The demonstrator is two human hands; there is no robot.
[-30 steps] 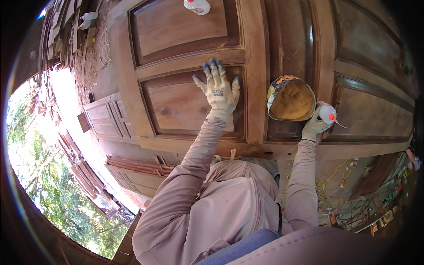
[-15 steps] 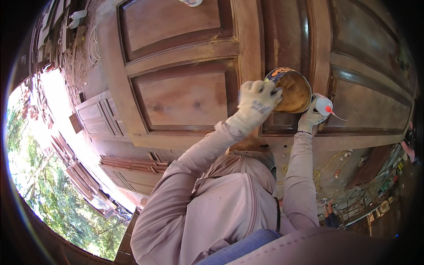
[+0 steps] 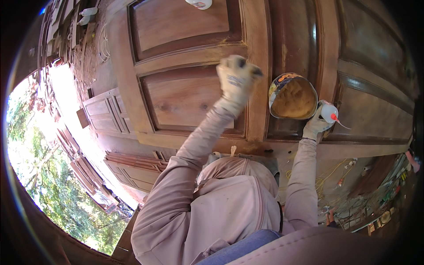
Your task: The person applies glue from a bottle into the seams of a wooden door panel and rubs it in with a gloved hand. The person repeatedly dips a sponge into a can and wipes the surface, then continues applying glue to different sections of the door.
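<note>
- Bottle [image 3: 328,109], centre right: clamped in your right hand [image 3: 312,127].
- Tub [image 3: 278,85], centre right: beside it.
- Your left hand [image 3: 236,83], upper centre: curled; cannot tell if clamped.

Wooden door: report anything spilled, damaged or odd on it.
Yellowish smears stand out on the wooden door, along a cross rail beyond the left hand, paler than the surrounding brown wood; residue or wear, I cannot tell. The tub looks upright.

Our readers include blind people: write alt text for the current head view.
A curled, gloved left hand is above a panelled wooden door; the gloved right hand holds a white, red-tipped squeeze bottle beside an open bucket of tan, powdery material.
</note>
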